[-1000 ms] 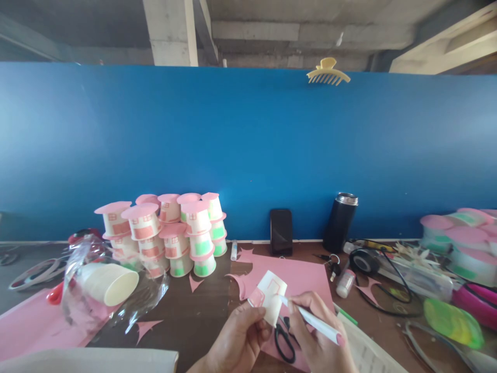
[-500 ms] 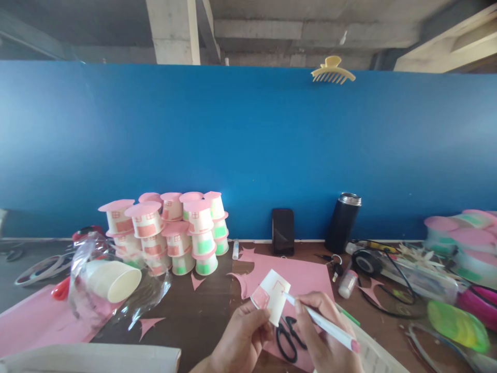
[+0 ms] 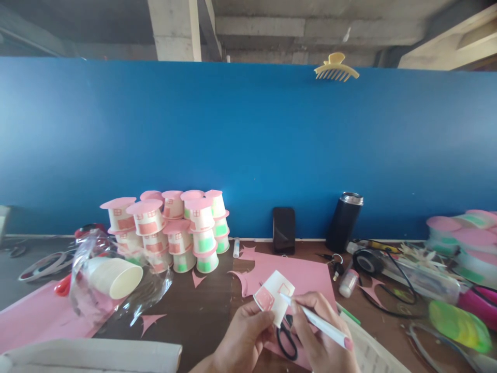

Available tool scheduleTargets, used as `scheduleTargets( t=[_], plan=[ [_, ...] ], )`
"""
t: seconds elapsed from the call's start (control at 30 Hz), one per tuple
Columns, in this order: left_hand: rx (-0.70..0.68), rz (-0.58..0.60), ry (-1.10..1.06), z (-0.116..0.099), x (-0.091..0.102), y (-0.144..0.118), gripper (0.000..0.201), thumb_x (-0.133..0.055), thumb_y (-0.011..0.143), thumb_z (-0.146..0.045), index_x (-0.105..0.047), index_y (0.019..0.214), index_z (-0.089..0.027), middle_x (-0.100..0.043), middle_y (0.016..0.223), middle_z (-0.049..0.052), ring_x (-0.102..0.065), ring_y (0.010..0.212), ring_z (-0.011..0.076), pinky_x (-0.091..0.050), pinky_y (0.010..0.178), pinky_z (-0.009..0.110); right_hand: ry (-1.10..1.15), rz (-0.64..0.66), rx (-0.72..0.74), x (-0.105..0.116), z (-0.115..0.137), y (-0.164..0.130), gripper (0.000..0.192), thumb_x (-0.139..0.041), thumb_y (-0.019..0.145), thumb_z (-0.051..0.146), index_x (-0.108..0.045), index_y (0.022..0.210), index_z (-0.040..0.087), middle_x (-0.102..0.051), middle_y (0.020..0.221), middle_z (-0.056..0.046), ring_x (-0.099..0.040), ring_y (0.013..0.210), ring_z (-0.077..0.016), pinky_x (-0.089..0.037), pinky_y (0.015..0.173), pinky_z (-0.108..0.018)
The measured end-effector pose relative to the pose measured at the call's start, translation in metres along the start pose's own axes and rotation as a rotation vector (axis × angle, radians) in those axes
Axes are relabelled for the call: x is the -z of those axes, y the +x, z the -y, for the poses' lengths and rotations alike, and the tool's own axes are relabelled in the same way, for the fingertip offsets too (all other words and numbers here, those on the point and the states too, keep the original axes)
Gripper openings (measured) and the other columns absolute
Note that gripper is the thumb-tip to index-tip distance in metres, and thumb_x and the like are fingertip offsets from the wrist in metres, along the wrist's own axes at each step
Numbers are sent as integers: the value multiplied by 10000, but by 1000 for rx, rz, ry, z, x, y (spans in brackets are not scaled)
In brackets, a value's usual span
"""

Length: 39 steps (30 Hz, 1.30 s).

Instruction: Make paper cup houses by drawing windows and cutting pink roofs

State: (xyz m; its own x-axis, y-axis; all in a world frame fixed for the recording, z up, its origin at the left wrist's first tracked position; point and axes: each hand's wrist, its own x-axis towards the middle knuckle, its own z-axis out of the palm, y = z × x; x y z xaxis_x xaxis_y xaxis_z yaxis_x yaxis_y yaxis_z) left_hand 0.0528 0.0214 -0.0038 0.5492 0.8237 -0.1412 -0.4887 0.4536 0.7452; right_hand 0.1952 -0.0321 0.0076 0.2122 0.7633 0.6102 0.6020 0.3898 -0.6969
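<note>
Tilted in my left hand is a white paper cup, pinched near its rim between thumb and fingers. It bears a pink-red filled patch and, beside that, a red square outline. My right hand grips a white marker with a pinkish-red end, its tip at the outline on the cup. Beneath the hands lie black-handled scissors, partly hidden, on a pink paper sheet.
Stacked cups with pink paper tops stand at left, near a plastic bag of cups. By the blue partition are a phone and a black bottle. Cables, a glue bottle and more decorated cups crowd the right.
The marker tip has moved down along the cup, and the red lines now form a fuller square. The cup has turned slightly in my left hand.
</note>
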Motion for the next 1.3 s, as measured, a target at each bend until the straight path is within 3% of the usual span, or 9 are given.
scheduleTargets(
  t=[0.53, 1.3],
  plan=[
    [-17, 57, -3, 0, -1, 0, 88, -728, 687, -185, -719, 702, -99, -614, 517, 15, -516, 456, 82, -384, 497, 197, 14, -1, -36, -1, 1, 0, 127, -531, 899, 330, -576, 860, 217, -549, 581, 34, -514, 432, -108, -434, 416, -195],
    [11, 14, -56, 0, 0, 3, 173, -790, 615, -217, -689, 668, -86, -585, 525, 10, -480, 476, 72, -365, 517, 198, -9, 20, 1, 0, -3, 0, 96, -533, 904, 306, -564, 874, 220, -552, 604, 37, -524, 455, -104, -451, 453, -194]
  ],
)
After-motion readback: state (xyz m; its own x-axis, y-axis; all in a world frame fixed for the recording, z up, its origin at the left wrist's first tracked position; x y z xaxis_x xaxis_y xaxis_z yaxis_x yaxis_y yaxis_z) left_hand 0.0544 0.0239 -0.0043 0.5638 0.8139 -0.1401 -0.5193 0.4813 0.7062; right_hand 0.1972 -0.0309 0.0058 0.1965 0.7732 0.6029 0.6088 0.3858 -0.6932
